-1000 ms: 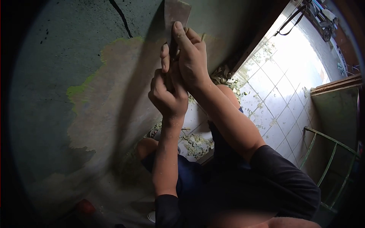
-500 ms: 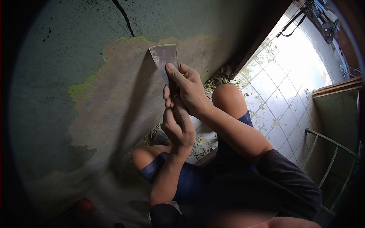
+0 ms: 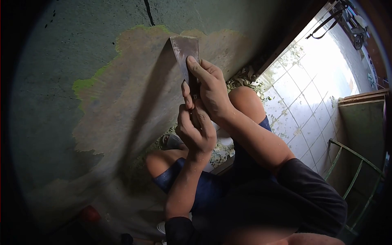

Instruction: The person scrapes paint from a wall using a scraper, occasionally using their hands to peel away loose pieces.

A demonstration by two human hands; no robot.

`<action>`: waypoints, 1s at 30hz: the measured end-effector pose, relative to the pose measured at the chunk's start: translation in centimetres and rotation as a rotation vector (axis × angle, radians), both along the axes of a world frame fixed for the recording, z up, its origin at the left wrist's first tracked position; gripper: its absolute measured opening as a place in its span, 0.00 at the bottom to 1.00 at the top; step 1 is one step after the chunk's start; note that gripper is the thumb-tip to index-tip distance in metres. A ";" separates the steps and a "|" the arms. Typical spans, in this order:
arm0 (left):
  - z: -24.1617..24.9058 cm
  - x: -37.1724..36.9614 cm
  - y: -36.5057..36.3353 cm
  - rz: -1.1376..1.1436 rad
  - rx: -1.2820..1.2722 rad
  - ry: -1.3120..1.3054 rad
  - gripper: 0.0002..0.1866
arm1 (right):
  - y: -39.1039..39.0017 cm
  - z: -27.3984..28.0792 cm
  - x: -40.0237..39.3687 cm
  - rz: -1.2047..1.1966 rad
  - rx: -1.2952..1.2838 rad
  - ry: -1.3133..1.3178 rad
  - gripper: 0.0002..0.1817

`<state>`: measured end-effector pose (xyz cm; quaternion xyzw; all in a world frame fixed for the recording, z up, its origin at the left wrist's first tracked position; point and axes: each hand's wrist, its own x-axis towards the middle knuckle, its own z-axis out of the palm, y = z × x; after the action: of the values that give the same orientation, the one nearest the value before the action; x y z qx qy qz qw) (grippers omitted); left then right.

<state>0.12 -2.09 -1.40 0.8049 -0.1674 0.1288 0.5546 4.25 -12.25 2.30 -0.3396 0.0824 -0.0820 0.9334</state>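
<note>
A putty knife (image 3: pixel 185 47) with a wide metal blade and a dark handle is held upright, its blade edge at the bare patch of the wall (image 3: pixel 118 94). My right hand (image 3: pixel 210 85) grips it where the blade meets the handle, the thumb lying flat on the blade. Lower down, my left hand (image 3: pixel 196 126) has its fingers closed round the handle, whose lower end is mostly hidden. The patch is brownish, with ragged bright green paint edges.
Paint flakes litter the white tiled floor (image 3: pixel 300 104) beside my knees. A green metal frame (image 3: pixel 352 149) stands at the right. A red object (image 3: pixel 90 213) lies at lower left. Beyond the bright doorway is a wheeled vehicle (image 3: pixel 358 40).
Both hands and the putty knife have shifted slightly right and up in view. The wall patch and crack also appear shifted, as the camera view has moved a little.
</note>
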 end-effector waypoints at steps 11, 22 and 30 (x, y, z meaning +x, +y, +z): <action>1.3 3.5 -0.4 -0.029 0.001 -0.114 0.15 | -0.7 1.6 2.0 -0.136 -0.044 -0.092 0.21; -0.9 0.8 -0.6 -0.112 0.009 0.043 0.23 | -1.1 -0.3 -0.1 -0.102 -0.128 -0.008 0.21; 0.2 0.3 0.2 -0.022 -0.044 -0.097 0.21 | 0.2 -0.7 0.0 -0.020 -0.043 -0.054 0.20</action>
<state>0.39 -1.86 -1.18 0.7834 -0.1999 0.1652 0.5648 4.30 -12.05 1.62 -0.3566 0.0587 -0.1023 0.9268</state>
